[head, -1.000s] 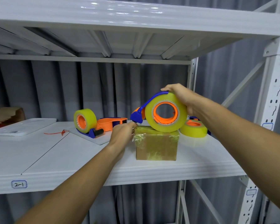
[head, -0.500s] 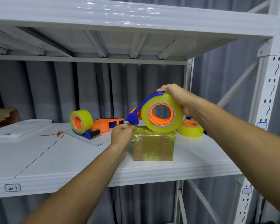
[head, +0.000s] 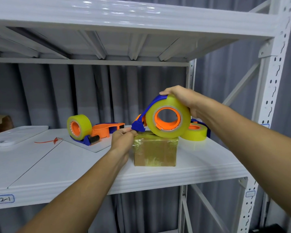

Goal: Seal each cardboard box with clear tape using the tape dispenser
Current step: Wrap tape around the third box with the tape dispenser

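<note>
A small cardboard box (head: pixel 155 153), wrapped in glossy clear tape, stands on the white shelf (head: pixel 74 165) near its front edge. A blue-and-orange tape dispenser (head: pixel 166 121) with a yellowish tape roll rests on the box's top. My right hand (head: pixel 181 100) grips the dispenser over the top of the roll. My left hand (head: pixel 123 140) pinches at the box's upper left corner, right under the dispenser's blue cutter head, fingers closed on the tape end there.
A second tape dispenser (head: pixel 89 129) lies on a flat white sheet to the left. A spare tape roll (head: pixel 194 132) sits behind the box. A red zip tie (head: pixel 49 140) and a white tray (head: pixel 12 136) lie further left. Shelf upright (head: pixel 269 115) stands right.
The dispenser and both hands hold almost the same pose on the box; my left fingers have pinched closer under the cutter head. The head camera has shifted slightly.
</note>
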Demonstrator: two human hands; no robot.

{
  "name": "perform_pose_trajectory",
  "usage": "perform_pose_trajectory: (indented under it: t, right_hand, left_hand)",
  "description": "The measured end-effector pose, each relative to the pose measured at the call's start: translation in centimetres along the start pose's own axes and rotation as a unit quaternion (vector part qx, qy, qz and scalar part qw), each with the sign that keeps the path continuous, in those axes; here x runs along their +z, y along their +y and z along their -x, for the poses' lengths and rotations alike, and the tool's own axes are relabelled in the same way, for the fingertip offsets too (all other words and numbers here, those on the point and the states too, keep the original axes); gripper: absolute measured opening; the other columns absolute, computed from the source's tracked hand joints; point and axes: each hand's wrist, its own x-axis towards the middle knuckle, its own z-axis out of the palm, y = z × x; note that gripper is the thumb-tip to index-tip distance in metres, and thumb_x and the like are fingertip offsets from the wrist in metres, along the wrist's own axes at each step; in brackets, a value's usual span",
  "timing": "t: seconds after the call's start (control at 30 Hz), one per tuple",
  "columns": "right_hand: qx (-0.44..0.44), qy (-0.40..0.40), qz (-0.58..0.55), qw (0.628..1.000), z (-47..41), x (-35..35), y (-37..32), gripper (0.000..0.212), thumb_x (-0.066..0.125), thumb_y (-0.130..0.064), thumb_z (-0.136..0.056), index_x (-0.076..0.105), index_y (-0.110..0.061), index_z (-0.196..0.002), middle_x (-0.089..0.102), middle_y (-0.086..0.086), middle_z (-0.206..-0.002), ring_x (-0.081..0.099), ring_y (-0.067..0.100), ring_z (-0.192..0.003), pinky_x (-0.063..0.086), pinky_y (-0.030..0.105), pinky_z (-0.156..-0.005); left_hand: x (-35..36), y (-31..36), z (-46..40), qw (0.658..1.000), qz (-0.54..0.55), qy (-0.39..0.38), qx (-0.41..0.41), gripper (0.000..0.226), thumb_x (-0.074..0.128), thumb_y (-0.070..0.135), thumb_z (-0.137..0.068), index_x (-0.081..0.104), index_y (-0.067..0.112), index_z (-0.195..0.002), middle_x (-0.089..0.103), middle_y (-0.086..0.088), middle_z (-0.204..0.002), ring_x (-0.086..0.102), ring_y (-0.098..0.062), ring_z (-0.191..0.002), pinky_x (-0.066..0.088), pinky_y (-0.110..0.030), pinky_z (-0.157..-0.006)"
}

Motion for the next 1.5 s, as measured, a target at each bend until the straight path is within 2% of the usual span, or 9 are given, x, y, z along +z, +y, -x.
perform_pose_trajectory:
  t: [0.13, 0.37, 0.5, 0.57, 0.63, 0.77, 0.9, 1.17, 1.5]
  right_hand:
    - [0.005, -0.006, 0.017, 1.0, 0.2, -0.4, -0.1, 0.048, 0.07, -0.055, -0.079, 0.073, -0.017, -0.109, 0.078, 0.007, -0.095, 0.074, 0.026, -0.087, 0.061, 0.038, -0.076]
    - [0.003, 0.004, 0.031, 1.0, 0.5, -0.8, 0.0, 0.046, 0.07, -0.057, -0.079, 0.072, -0.019, -0.106, 0.078, 0.006, -0.095, 0.074, 0.026, -0.086, 0.061, 0.039, -0.075]
    - [0.0, 0.018, 0.016, 1.0, 0.6, -0.6, 0.2, 0.043, 0.068, -0.055, -0.083, 0.072, -0.018, -0.104, 0.077, 0.007, -0.095, 0.073, 0.026, -0.089, 0.061, 0.041, -0.081]
    - [-0.001, 0.017, 0.012, 1.0, 0.6, -0.6, 0.3, 0.043, 0.067, -0.055, -0.084, 0.072, -0.018, -0.104, 0.077, 0.007, -0.096, 0.073, 0.026, -0.089, 0.06, 0.041, -0.081]
    - [0.001, 0.018, 0.01, 1.0, 0.6, -0.7, 0.4, 0.042, 0.066, -0.054, -0.085, 0.072, -0.018, -0.104, 0.077, 0.007, -0.095, 0.073, 0.025, -0.087, 0.06, 0.04, -0.079]
    - [0.006, 0.007, 0.017, 1.0, 0.7, -0.7, 0.2, 0.043, 0.067, -0.056, -0.084, 0.072, -0.019, -0.105, 0.077, 0.006, -0.096, 0.074, 0.025, -0.087, 0.061, 0.039, -0.076]
    - [0.008, 0.015, 0.039, 0.999, 0.8, -0.3, -0.2, 0.046, 0.068, -0.058, -0.083, 0.071, -0.019, -0.106, 0.076, 0.005, -0.095, 0.073, 0.024, -0.085, 0.06, 0.037, -0.071]
    - [0.009, 0.009, 0.061, 0.998, 1.4, -0.9, -0.5, 0.048, 0.069, -0.059, -0.082, 0.07, -0.018, -0.107, 0.077, 0.006, -0.096, 0.074, 0.025, -0.084, 0.06, 0.036, -0.068]
    - [-0.018, 0.011, 0.097, 0.995, 1.8, -2.3, -0.3, 0.047, 0.067, -0.06, -0.083, 0.07, -0.018, -0.105, 0.076, 0.005, -0.094, 0.074, 0.024, -0.084, 0.06, 0.036, -0.07]
  left_hand:
    - [0.1, -0.1, -0.3, 1.0, -0.003, 0.0, -0.002, 0.032, 0.071, 0.0, -0.079, 0.073, 0.01, -0.109, 0.075, -0.015, -0.107, 0.073, -0.032, -0.099, 0.06, -0.051, -0.088]
    - [0.6, 0.2, 0.2, 1.0, -0.027, 0.004, 0.014, 0.026, 0.063, -0.003, -0.084, 0.075, 0.009, -0.104, 0.076, -0.015, -0.1, 0.073, -0.032, -0.096, 0.06, -0.048, -0.089]
    - [0.8, -0.1, 0.5, 0.997, -0.071, 0.002, 0.043, 0.02, 0.057, 0.005, -0.092, 0.072, 0.017, -0.084, 0.071, -0.007, -0.082, 0.063, -0.018, -0.074, 0.05, -0.029, -0.065]
    - [0.9, -0.3, 0.6, 0.997, -0.065, 0.009, 0.051, 0.018, 0.059, 0.011, -0.094, 0.072, 0.018, -0.084, 0.071, -0.006, -0.082, 0.063, -0.016, -0.074, 0.048, -0.027, -0.062]
    - [0.9, -0.4, 0.8, 0.998, -0.05, 0.01, 0.041, 0.012, 0.063, 0.016, -0.095, 0.074, 0.016, -0.089, 0.073, -0.007, -0.086, 0.067, -0.017, -0.076, 0.052, -0.028, -0.064]
    - [1.0, 0.0, 0.8, 1.0, -0.013, 0.004, -0.012, 0.014, 0.069, 0.006, -0.088, 0.076, 0.013, -0.098, 0.077, -0.013, -0.095, 0.073, -0.03, -0.091, 0.061, -0.044, -0.086]
    - [1.0, 0.7, 0.5, 0.999, 0.001, 0.006, -0.047, 0.028, 0.064, -0.009, -0.084, 0.073, 0.006, -0.105, 0.076, -0.016, -0.096, 0.074, -0.031, -0.087, 0.062, -0.04, -0.078]
    - [1.5, 1.1, 0.3, 0.999, -0.005, 0.033, -0.016, 0.033, 0.064, -0.015, -0.078, 0.076, 0.004, -0.103, 0.075, -0.017, -0.094, 0.069, -0.028, -0.075, 0.055, -0.032, -0.062]
    - [2.6, 1.1, 0.3, 0.998, -0.015, 0.067, 0.01, 0.024, 0.069, -0.011, -0.081, 0.074, 0.01, -0.092, 0.073, -0.013, -0.096, 0.071, -0.028, -0.088, 0.062, -0.043, -0.079]
